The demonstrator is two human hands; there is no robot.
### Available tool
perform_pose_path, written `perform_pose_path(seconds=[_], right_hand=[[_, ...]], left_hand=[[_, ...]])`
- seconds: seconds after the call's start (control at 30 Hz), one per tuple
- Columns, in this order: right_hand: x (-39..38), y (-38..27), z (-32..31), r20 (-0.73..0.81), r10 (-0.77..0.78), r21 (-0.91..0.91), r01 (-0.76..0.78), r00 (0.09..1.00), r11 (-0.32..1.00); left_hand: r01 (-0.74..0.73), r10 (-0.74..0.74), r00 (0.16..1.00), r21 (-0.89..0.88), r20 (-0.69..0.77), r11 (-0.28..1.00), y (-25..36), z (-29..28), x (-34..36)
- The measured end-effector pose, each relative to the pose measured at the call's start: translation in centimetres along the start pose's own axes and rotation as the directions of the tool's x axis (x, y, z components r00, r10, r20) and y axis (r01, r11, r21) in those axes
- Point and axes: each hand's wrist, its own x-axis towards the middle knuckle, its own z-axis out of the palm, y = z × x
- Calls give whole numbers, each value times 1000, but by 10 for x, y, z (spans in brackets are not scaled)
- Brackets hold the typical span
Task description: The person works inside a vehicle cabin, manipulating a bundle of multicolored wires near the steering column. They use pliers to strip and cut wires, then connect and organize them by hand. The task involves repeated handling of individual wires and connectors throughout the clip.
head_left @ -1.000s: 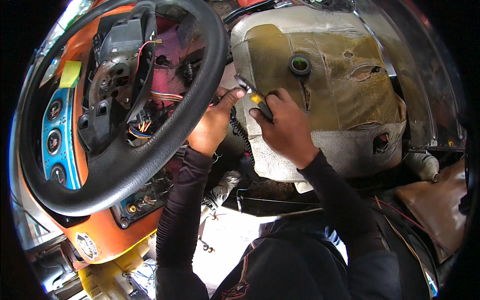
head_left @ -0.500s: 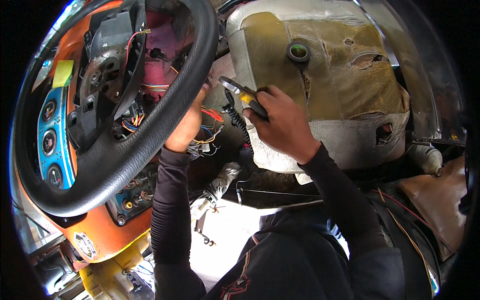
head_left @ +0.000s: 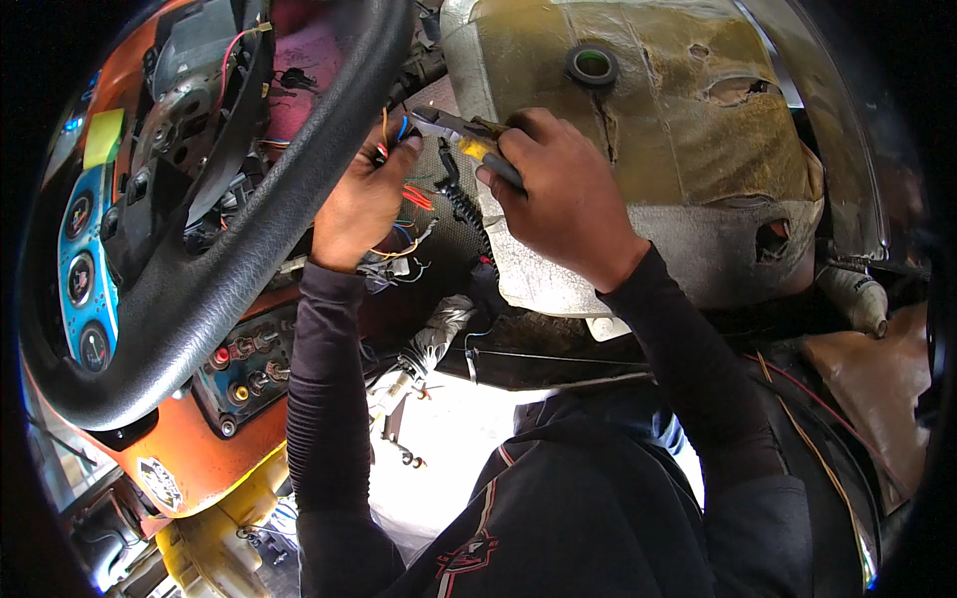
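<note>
My right hand (head_left: 573, 194) is closed round a pair of pliers (head_left: 471, 145) with yellow and dark handles. The jaws point left, close to the fingertips of my left hand (head_left: 364, 204). Between my left thumb and fingers I pinch thin wires (head_left: 403, 128), among them blue, orange and red ones. The steering wheel (head_left: 299, 174) partly covers that hand's far side. Whether the jaws touch a wire, I cannot tell. Below my left hand hang more loose wires (head_left: 417, 197), red, orange and grey, with bare-looking ends.
A worn seat (head_left: 688, 149) with torn cover lies to the right, bearing a roll of black tape (head_left: 592, 65). Blue gauges (head_left: 82, 279) and a switch panel (head_left: 239, 384) sit left on the orange dashboard (head_left: 194, 463). A black coiled cable (head_left: 461, 204) hangs between wheel and seat.
My left hand has come out from behind the wheel, bringing the pinched wires into sight. The pliers have shifted slightly left and up, their jaws now beside those wires. The view has shifted slightly.
</note>
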Motion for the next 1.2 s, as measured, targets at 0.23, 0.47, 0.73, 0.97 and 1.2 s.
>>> perform_pose_path(seconds=[0.23, 0.47, 0.73, 0.97, 1.2], right_hand=[[0, -1, -2, -20, -48, -48, 47, 999, 998], [1, -7, -4, 73, 139, 105, -146, 988, 984], [-5, -1, 3, 106, 216, 245, -236, 971, 940], [-8, -3, 6, 47, 179, 247, -185, 983, 951], [-6, 5, 7, -63, 51, 126, -43, 997, 991]], left_hand=[[-43, 47, 999, 187, -20, 981, -6, -1, 3], [-33, 37, 998, 58, -58, 998, -3, 2, 3], [27, -30, 995, -35, -95, 999, 19, 7, 3], [-59, 62, 993, 31, -101, 998, 7, 14, 3], [13, -24, 998, -164, -66, 986, 22, 9, 5]])
